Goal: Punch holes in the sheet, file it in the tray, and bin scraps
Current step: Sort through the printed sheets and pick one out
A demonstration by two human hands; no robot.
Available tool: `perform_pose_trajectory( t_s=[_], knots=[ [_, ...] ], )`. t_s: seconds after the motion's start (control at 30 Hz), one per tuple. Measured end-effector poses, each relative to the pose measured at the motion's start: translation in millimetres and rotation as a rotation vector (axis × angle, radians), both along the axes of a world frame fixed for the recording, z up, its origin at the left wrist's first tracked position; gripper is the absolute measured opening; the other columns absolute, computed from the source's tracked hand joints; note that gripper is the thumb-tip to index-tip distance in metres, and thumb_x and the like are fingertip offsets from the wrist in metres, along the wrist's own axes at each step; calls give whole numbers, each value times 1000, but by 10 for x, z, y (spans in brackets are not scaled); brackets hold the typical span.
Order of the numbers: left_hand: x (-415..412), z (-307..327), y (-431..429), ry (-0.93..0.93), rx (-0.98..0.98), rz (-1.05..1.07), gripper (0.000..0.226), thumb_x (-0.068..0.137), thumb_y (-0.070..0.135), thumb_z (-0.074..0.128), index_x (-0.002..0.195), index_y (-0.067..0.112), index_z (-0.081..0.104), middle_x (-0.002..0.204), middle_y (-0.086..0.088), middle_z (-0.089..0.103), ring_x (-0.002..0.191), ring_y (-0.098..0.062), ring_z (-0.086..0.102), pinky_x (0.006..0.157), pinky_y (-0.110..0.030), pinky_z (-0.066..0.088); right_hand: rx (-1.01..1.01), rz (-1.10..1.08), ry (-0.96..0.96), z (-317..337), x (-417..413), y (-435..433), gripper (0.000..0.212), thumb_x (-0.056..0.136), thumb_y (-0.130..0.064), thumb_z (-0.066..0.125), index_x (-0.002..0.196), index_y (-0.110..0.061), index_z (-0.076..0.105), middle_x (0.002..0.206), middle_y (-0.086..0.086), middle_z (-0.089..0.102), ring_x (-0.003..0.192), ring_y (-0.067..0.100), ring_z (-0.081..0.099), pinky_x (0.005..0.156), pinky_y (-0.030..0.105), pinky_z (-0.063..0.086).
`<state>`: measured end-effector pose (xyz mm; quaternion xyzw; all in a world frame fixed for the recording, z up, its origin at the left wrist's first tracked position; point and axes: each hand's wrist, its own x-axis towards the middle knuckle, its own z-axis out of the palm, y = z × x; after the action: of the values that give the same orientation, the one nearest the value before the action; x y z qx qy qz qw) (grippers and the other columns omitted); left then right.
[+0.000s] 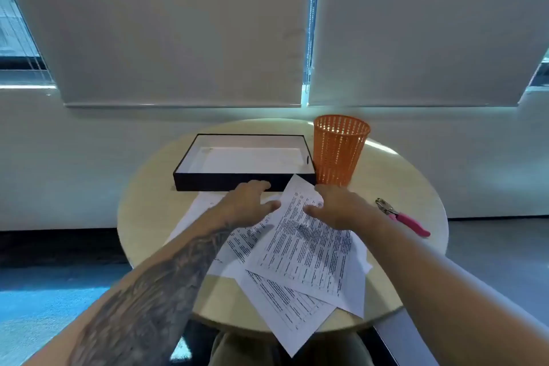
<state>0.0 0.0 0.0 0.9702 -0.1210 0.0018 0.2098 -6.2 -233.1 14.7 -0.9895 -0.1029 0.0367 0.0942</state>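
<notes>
Now we are reaching both hands over the loose papers on the round worktop (142, 217), using the tray (237, 181) as our landmark. Our left hand (248, 202) is hovering just in front of the tray's near wall, fingers spread and holding nothing. Our right hand (338, 206) is resting by the tray's near right corner on the top sheet (303, 252), fingers loose, gripping nothing. The orange bin (340, 148) is standing just right of the tray; the pink punch (401, 215) is lying further right, untouched. We judge punching has not begun: next we are needing one sheet separated and the punch fetched.
</notes>
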Motion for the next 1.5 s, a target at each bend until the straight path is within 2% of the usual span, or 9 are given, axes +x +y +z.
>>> perform_pose_trajectory(
  t_s=[0.27, 0.4, 0.53, 0.7, 0.87, 1.0, 1.2, 1.4, 1.5],
  knots=[
    [13, -591, 15, -199, -29, -11, 50, 93, 51, 57, 128, 16, 61, 136, 0, 58, 127, -20, 49, 104, -34, 39, -1, -79, -54, -293, 277, 40, 85, 83, -64, 62, 148, -14, 36, 152, 11, 45, 136, 32, 45, 110, 50, 40],
    [2, -681, 27, -279, -57, -7, 44, 91, 47, 60, 120, 14, 65, 126, 0, 64, 118, -17, 54, 100, -33, 43, 35, -58, -15, -370, 374, 73, 67, 77, -65, 64, 124, -21, 49, 130, 7, 59, 115, 27, 54, 99, 46, 45],
    [-8, -680, 13, -296, -100, 12, 43, 90, 43, 61, 120, 13, 63, 122, 1, 64, 115, -17, 54, 97, -32, 43, 72, -82, -75, -382, 404, 85, 89, 78, -62, 68, 149, -18, 39, 146, 9, 50, 131, 30, 49, 108, 47, 41],
    [-28, -685, 26, -225, -167, 61, 53, 91, 44, 62, 136, 16, 55, 132, 2, 61, 121, -15, 54, 102, -29, 41, 372, -100, -324, -343, 367, 60, 20, 96, -23, 62, 111, -15, 72, 103, 2, 67, 95, 23, 64, 80, 37, 51],
    [-85, -587, 27, -58, -545, 238, 63, 92, 41, 64, 148, 30, 37, 132, 9, 62, 120, -11, 58, 100, -39, 50, 624, -12, -322, -187, 360, 113, 13, 92, -25, 72, 101, -17, 77, 95, -2, 69, 86, 16, 65, 78, 37, 56],
    [-111, -527, 55, -3, -849, 260, 16, 98, 24, 61, 109, 22, 72, 100, 8, 77, 91, -10, 73, 84, -43, 62, 592, 105, -434, -20, 337, 173, 10, 88, -25, 77, 92, -16, 75, 86, -4, 68, 79, 10, 63, 72, 31, 54],
    [-162, -372, 125, -75, -1054, 346, 19, 102, 15, 53, 94, 10, 70, 89, -4, 76, 84, -24, 74, 70, -34, 62, 495, -53, -643, -84, 282, 90, 57, 89, -34, 71, 139, -19, 48, 134, 6, 56, 123, 23, 48, 105, 45, 41],
    [-134, -192, 350, -157, -1100, 399, 18, 99, 17, 59, 86, 12, 71, 82, -6, 74, 74, -18, 67, 72, -36, 58, 1144, -165, -210, -99, 187, 176, 55, 95, -23, 68, 144, -14, 44, 128, 1, 65, 115, 16, 64, 102, 42, 52],
    [-144, -195, 436, -136, -1138, 421, 17, 98, 19, 62, 86, 11, 71, 86, -16, 72, 75, -23, 61, 69, -40, 53, 1204, -186, -81, -139, 181, 286, 36, 98, -17, 64, 133, -12, 57, 120, -1, 69, 107, 14, 67, 100, 41, 54]
  ],
)
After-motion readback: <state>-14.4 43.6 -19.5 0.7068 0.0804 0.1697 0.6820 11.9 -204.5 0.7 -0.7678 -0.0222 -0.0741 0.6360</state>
